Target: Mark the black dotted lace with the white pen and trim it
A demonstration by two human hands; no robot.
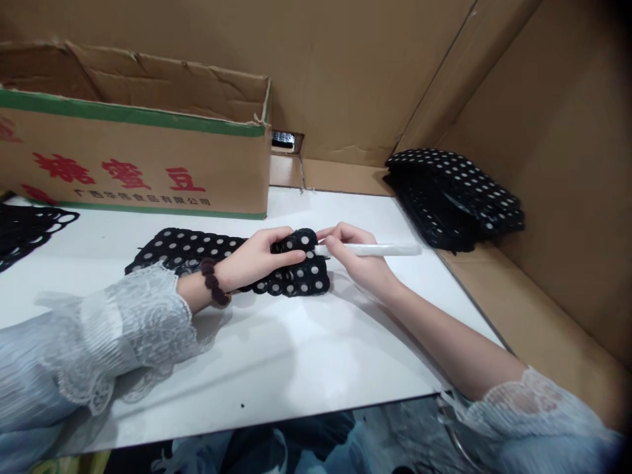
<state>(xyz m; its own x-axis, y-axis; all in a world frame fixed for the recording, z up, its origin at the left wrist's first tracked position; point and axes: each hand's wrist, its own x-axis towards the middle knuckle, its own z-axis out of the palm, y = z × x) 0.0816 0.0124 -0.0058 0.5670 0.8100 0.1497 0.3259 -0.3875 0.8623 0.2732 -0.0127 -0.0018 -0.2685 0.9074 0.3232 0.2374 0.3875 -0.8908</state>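
Observation:
A black strip of joined rounds with pale round dots (210, 245) lies across the white tabletop. My left hand (259, 253) closes on its right part, thumb on top; several of its fingers are hidden. To the right, my right hand (358, 257) pinches a slim white pen-like stick (390, 250). The stick's left end meets the strip's right edge by a dot, and its other end points right. I cannot tell exactly what the tip does there.
Behind on the left stands an open cardboard box (162, 164) with green edges and red lettering. A pile of dotted black pieces (454, 197) sits at the back right. Black openwork pieces (29, 227) lie far left. Cardboard walls (355, 79) enclose the back and right.

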